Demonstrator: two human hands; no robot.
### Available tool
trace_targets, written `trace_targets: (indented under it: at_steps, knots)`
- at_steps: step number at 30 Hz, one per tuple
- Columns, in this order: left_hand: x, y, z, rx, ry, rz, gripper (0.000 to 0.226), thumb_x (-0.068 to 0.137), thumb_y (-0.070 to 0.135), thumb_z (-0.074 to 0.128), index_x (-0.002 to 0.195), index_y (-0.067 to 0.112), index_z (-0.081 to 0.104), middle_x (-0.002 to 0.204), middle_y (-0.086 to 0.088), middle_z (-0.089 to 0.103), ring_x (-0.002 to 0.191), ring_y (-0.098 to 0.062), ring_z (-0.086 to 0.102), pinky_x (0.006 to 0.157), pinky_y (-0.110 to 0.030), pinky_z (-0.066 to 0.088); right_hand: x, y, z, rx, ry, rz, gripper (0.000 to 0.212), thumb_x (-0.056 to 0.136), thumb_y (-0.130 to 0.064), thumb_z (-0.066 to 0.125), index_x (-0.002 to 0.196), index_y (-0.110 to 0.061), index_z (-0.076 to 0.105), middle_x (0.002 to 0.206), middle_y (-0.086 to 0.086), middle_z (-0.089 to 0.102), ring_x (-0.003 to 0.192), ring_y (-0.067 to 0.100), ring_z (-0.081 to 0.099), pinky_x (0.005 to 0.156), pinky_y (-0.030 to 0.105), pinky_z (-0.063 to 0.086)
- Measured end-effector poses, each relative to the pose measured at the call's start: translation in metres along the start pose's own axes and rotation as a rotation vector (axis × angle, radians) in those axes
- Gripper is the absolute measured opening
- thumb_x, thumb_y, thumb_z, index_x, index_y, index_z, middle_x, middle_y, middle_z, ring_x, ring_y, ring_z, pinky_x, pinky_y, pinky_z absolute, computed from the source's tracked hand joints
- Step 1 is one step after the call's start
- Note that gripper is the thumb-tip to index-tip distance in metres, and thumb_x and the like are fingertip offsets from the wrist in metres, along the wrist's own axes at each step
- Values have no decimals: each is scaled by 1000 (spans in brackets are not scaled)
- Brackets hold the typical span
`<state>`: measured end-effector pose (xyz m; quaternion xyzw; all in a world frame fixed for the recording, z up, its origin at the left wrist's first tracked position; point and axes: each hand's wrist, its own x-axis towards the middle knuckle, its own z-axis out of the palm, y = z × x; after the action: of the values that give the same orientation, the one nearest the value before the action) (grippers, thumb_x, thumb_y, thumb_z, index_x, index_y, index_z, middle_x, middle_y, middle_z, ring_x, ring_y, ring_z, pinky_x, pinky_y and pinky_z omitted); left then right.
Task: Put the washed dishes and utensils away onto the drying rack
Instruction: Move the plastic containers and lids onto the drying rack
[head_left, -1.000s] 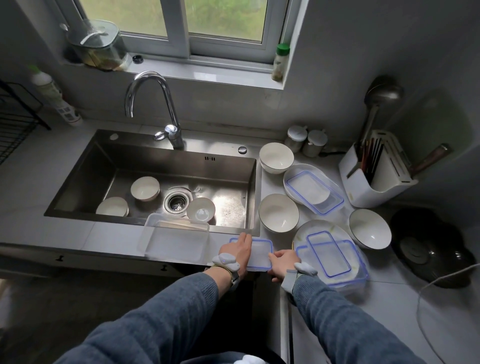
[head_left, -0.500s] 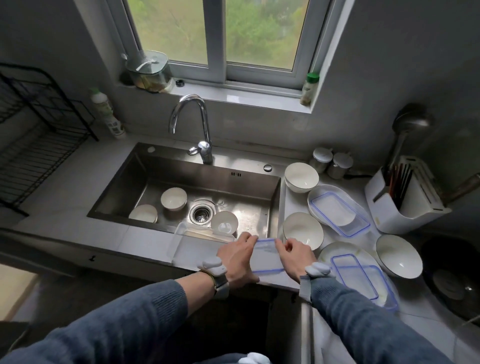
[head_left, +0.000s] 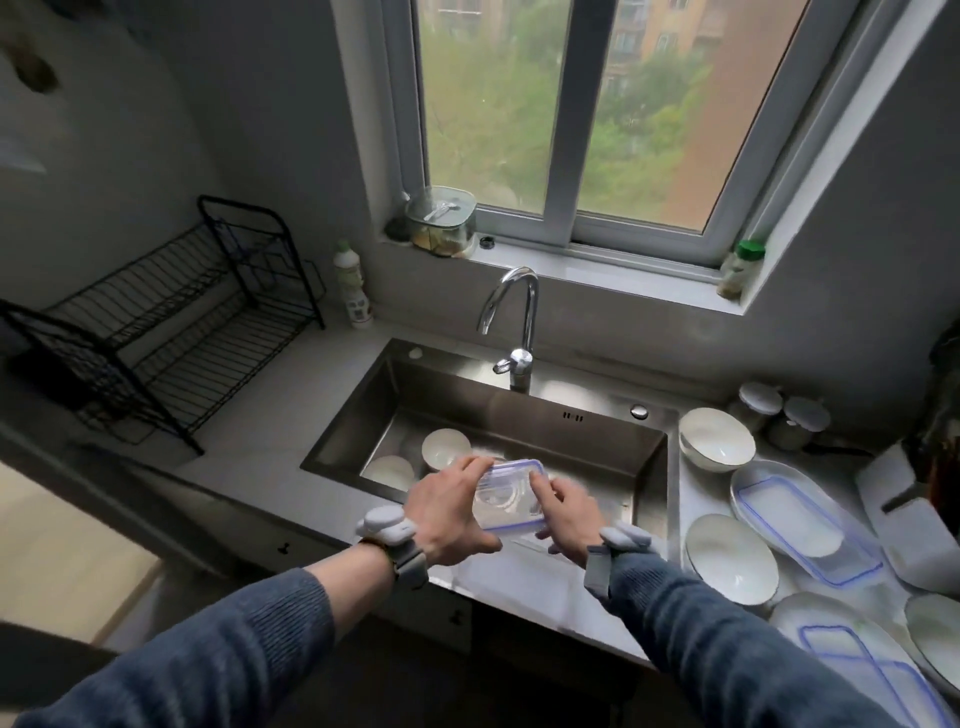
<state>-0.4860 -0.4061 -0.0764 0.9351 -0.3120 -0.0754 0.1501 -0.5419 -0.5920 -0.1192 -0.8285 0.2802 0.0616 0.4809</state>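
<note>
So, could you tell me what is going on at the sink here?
A person holds a clear lid with a blue rim in both hands, left hand and right hand, above the front edge of the sink. The black drying rack on the left counter looks empty. Two bowls sit in the sink, and more bowls and lids wait on the right counter.

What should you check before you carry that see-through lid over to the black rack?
1. Lid held by both hands, left hand and right hand: ok.
2. Lid lifted off the counter: ok.
3. Drying rack shelves have room: ok, nothing seen on them.
4. Way along the counter to the rack free: ok.
5. Lid finished dripping: cannot tell, picture is blurry.
6. Bowls left in the sink: not ok, still waiting.
</note>
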Motion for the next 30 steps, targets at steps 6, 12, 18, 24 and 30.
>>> trace_targets:
  at_steps: [6, 12, 18, 24, 30]
  knots:
    - [-18, -90, -32, -18, 54, -58, 100, 69, 57, 78, 153, 32, 30, 147, 15, 42, 111, -20, 65, 93, -38, 58, 1, -77, 70, 151, -71, -5, 46, 93, -63, 54, 97, -17, 61, 90, 7, 72, 67, 25, 74, 51, 32, 58]
    - [-31, -162, -49, -127, 179, -173, 104, 71, 59, 80, 153, 28, 26, 147, 10, 31, 117, -14, 57, 88, -32, 61, 9, -128, 129, 226, -67, 47, 58, 91, -66, 53, 113, -12, 56, 100, 10, 71, 72, 25, 76, 53, 32, 59]
    - [-15, -209, -50, -525, 113, -530, 105, 78, 58, 79, 157, 22, 21, 157, -1, 34, 137, -23, 48, 109, -43, 50, 31, -152, 161, 356, -66, 150, 57, 92, -63, 54, 117, -12, 51, 98, 15, 70, 72, 27, 76, 54, 34, 59]
    - [18, -223, -47, -996, -96, -695, 64, 91, 53, 67, 139, 21, 39, 119, -2, 59, 92, -23, 73, 69, -42, 65, 72, -172, 171, 330, -106, 171, 56, 96, -59, 52, 119, -7, 52, 100, 15, 69, 65, 25, 72, 48, 28, 54]
    - [54, -240, -65, -1106, -29, -774, 38, 100, 44, 61, 125, 18, 50, 117, -12, 66, 91, -28, 72, 56, -32, 59, 121, -200, 180, 342, -213, 174, 56, 98, -59, 47, 114, -6, 57, 104, 16, 69, 70, 25, 75, 47, 26, 54]
